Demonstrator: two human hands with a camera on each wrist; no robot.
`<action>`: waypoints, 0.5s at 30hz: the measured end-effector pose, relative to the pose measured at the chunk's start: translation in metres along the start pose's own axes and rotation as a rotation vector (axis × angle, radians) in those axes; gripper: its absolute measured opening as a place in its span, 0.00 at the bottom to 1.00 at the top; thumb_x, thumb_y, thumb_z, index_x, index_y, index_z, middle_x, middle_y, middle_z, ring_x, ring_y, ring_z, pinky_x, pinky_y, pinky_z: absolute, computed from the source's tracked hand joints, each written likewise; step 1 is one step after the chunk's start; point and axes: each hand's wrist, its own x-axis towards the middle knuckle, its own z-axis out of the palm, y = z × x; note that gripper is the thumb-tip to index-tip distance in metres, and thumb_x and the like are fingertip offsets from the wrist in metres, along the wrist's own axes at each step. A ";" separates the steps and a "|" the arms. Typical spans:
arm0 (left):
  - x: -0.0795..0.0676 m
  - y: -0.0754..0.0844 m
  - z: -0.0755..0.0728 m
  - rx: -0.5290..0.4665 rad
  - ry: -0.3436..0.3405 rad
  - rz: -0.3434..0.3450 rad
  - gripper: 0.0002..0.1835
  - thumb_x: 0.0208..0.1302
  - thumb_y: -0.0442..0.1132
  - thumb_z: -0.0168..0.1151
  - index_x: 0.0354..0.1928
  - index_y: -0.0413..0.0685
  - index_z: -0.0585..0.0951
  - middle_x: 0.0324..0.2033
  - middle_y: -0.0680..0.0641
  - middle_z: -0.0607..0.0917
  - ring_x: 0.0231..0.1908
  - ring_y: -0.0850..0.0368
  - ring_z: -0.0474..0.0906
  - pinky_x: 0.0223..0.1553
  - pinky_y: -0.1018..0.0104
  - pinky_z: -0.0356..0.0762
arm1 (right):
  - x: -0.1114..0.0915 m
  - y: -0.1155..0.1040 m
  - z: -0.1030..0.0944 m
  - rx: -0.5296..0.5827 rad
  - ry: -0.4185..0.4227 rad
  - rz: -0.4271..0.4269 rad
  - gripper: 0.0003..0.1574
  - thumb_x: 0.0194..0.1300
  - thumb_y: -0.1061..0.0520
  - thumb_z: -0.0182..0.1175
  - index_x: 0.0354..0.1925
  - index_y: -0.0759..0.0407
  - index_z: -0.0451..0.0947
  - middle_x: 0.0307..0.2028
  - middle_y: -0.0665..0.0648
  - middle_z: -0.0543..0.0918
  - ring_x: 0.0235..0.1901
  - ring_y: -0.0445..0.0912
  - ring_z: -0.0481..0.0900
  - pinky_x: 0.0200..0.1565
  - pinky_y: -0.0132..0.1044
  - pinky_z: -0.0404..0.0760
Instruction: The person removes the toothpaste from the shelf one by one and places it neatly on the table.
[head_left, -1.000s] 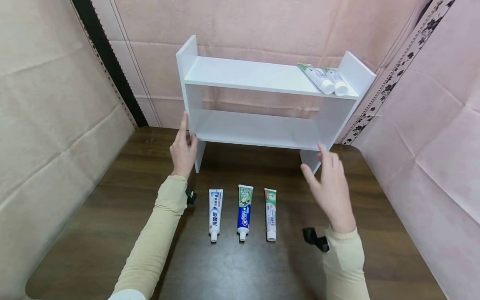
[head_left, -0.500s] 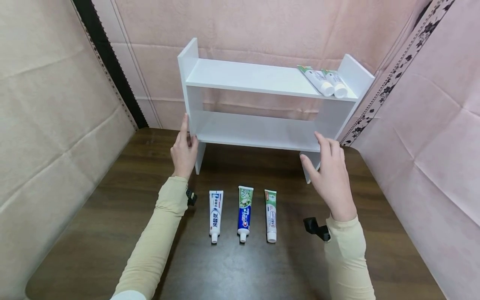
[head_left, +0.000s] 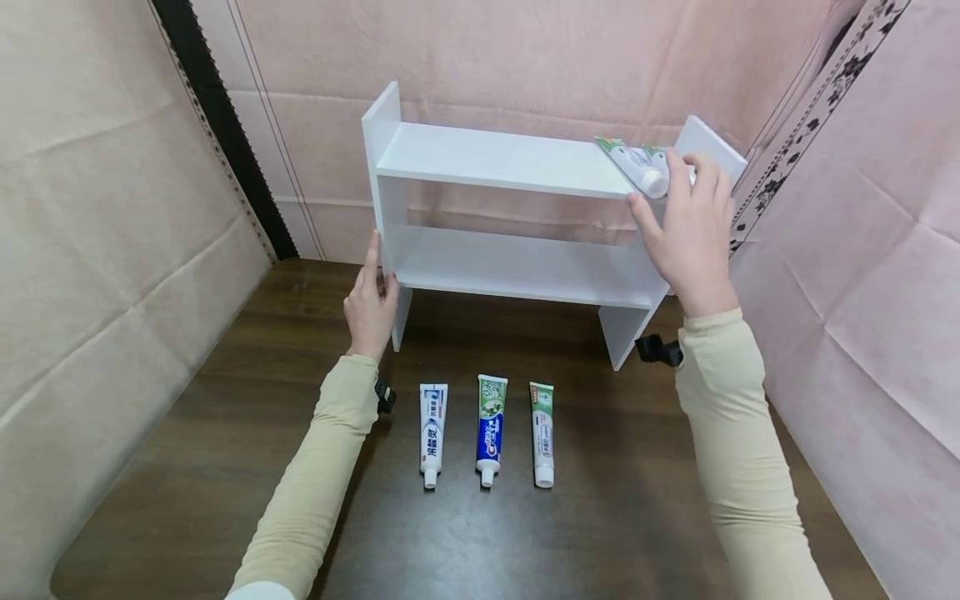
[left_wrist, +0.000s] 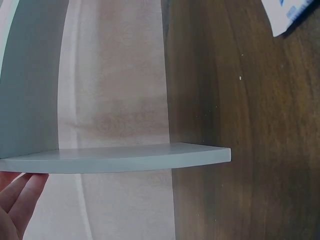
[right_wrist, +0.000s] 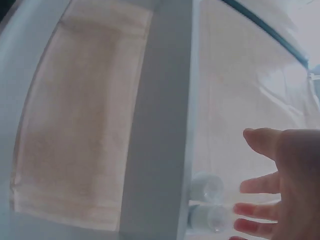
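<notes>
A white two-tier shelf (head_left: pixel 495 154) stands at the back of the table. My left hand (head_left: pixel 371 312) touches its left side panel, with straight fingers; in the left wrist view those fingers (left_wrist: pixel 27 200) lie against the panel. At the right end of the top board lie two toothpaste tubes, a left one (head_left: pixel 636 167) and a right one (head_left: pixel 656 155) partly hidden by my right hand. That right hand (head_left: pixel 693 229) is raised in front of them, thumb and fingers spread. From the right wrist view, a gap shows between the fingers and the tube caps (right_wrist: pixel 209 187).
In a row on the brown table (head_left: pixel 480 542) lie three more toothpaste tubes: a white-blue one (head_left: pixel 432 433), a green-blue one (head_left: pixel 491 429) and a green-white one (head_left: pixel 542 433). Pink cloth (head_left: pixel 525 58) hangs behind the shelf and along both sides.
My right hand has risen from beside the lower right of the shelf to the tubes on the top board. The left hand stays at the left panel.
</notes>
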 end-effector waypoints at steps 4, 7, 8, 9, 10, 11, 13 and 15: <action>0.000 0.000 0.000 0.002 -0.003 0.000 0.33 0.64 0.41 0.49 0.67 0.72 0.51 0.48 0.40 0.79 0.30 0.48 0.80 0.29 0.56 0.77 | 0.010 0.003 0.004 -0.034 -0.080 0.039 0.39 0.64 0.41 0.46 0.66 0.59 0.52 0.61 0.65 0.58 0.60 0.58 0.50 0.60 0.52 0.48; 0.000 -0.001 0.000 0.005 0.003 0.004 0.33 0.63 0.41 0.49 0.67 0.73 0.51 0.47 0.40 0.79 0.31 0.48 0.81 0.30 0.56 0.77 | 0.011 0.004 0.011 -0.049 -0.055 0.025 0.36 0.63 0.43 0.48 0.62 0.63 0.58 0.59 0.66 0.61 0.59 0.58 0.52 0.60 0.51 0.48; 0.000 -0.001 0.000 0.006 0.005 0.005 0.33 0.63 0.41 0.49 0.67 0.73 0.51 0.47 0.40 0.79 0.32 0.48 0.81 0.30 0.56 0.78 | 0.011 0.004 0.013 -0.047 -0.034 0.018 0.35 0.63 0.43 0.49 0.60 0.63 0.61 0.58 0.66 0.62 0.58 0.58 0.53 0.60 0.51 0.49; 0.000 -0.001 0.000 0.010 0.005 0.007 0.33 0.63 0.41 0.49 0.67 0.73 0.51 0.47 0.40 0.79 0.32 0.48 0.81 0.30 0.56 0.78 | 0.011 0.004 0.015 -0.047 -0.013 0.012 0.33 0.62 0.43 0.49 0.57 0.64 0.63 0.57 0.66 0.63 0.57 0.58 0.54 0.59 0.51 0.49; 0.000 -0.002 0.000 0.012 0.005 0.008 0.33 0.63 0.41 0.49 0.67 0.73 0.51 0.47 0.41 0.79 0.32 0.49 0.81 0.30 0.56 0.78 | 0.011 0.004 0.017 -0.045 0.006 0.010 0.32 0.62 0.44 0.50 0.56 0.64 0.64 0.56 0.65 0.64 0.57 0.58 0.55 0.59 0.50 0.50; 0.000 -0.002 0.000 0.013 0.005 0.009 0.33 0.63 0.41 0.49 0.67 0.73 0.51 0.47 0.41 0.79 0.31 0.49 0.81 0.31 0.56 0.78 | 0.012 0.004 0.018 -0.042 0.023 0.009 0.31 0.62 0.44 0.50 0.55 0.64 0.64 0.55 0.65 0.65 0.57 0.58 0.55 0.58 0.50 0.51; 0.000 -0.002 0.001 0.016 0.005 0.009 0.33 0.64 0.40 0.48 0.67 0.73 0.50 0.47 0.41 0.79 0.31 0.49 0.81 0.31 0.57 0.78 | 0.013 0.003 0.020 -0.033 0.046 0.012 0.30 0.62 0.44 0.50 0.53 0.64 0.65 0.54 0.65 0.66 0.56 0.57 0.57 0.57 0.49 0.52; 0.000 -0.002 0.001 0.016 0.005 0.009 0.33 0.63 0.41 0.49 0.67 0.73 0.51 0.46 0.41 0.79 0.30 0.49 0.80 0.30 0.56 0.78 | 0.014 0.002 0.021 -0.024 0.055 0.015 0.28 0.62 0.44 0.50 0.51 0.63 0.65 0.52 0.64 0.69 0.55 0.56 0.58 0.57 0.49 0.53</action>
